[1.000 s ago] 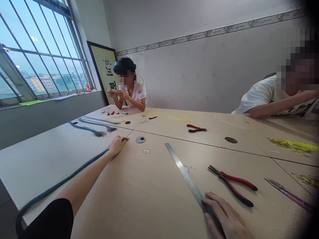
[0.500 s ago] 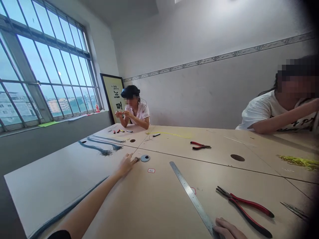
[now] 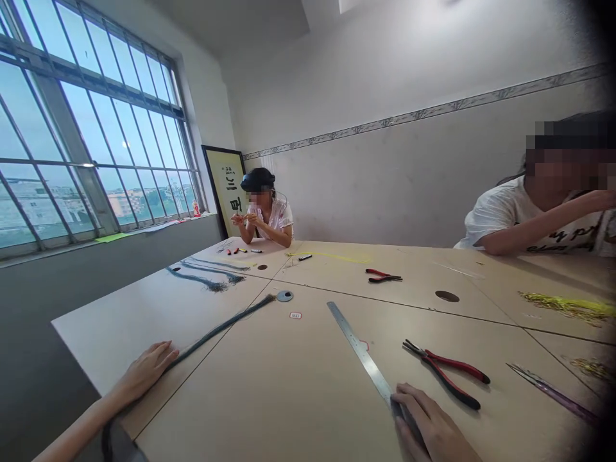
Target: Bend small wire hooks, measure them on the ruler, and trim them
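Note:
A long bundle of thin blue-grey strands [image 3: 219, 329] lies across the left part of the table, its dark frayed end beside a round metal disc [image 3: 285, 296]. My left hand [image 3: 150, 371] lies flat along the near part of the bundle, fingers stretched out, covering some of it. At the lower right, my right hand [image 3: 430, 423] curls around the near end of a steel ruler [image 3: 359, 350], which lies slanted on the tabletop. To its right are long-nosed pliers with red and black handles [image 3: 445, 372].
More blue-grey bundles [image 3: 197, 278] lie farther left. Small pliers [image 3: 382, 276], a yellow bundle [image 3: 563, 305], tweezers [image 3: 548, 388] and a small label [image 3: 295, 315] are on the table [image 3: 269, 398]. One person [image 3: 269, 221] sits opposite, another [image 3: 500, 212] at the right.
My left hand has drawn back from the bundle's far end, near the disc, towards me along the strands. My right hand shows more fully on the ruler. The camera view has shifted.

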{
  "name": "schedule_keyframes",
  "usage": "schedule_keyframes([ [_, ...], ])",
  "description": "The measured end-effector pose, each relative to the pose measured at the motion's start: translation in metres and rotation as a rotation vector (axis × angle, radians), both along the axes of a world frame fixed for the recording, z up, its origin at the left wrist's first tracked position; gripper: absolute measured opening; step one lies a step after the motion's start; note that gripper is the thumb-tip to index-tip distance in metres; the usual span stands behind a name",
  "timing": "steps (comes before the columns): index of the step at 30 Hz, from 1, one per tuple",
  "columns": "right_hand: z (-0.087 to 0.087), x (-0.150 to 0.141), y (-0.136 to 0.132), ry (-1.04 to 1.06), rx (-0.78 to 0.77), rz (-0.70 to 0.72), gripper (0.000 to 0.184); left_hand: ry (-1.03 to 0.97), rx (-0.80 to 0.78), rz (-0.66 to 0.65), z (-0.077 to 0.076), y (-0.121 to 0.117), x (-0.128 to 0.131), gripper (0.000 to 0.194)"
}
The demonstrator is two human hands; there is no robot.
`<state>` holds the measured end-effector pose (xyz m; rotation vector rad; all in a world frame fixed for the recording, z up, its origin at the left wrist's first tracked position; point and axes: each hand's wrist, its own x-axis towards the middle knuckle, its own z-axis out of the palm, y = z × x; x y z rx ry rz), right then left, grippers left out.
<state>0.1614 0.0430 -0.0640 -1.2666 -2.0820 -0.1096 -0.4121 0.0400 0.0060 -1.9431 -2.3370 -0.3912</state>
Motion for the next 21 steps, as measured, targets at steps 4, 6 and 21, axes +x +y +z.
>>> schedule_keyframes([
  [4, 0.004, -0.003, -0.004, 0.003, -0.060, -0.014, 0.029, -0.006, -0.027, 0.011, -0.011, -0.023, 0.001, 0.028],
  [6, 0.005, -0.003, -0.006, 0.003, -0.084, -0.004, 0.029, -0.006, -0.038, 0.005, -0.014, -0.027, 0.004, 0.028],
  [21, 0.012, -0.004, -0.008, 0.004, -0.107, 0.044, 0.028, -0.080, -0.117, -0.085, -0.009, -0.052, 0.031, 0.024],
])
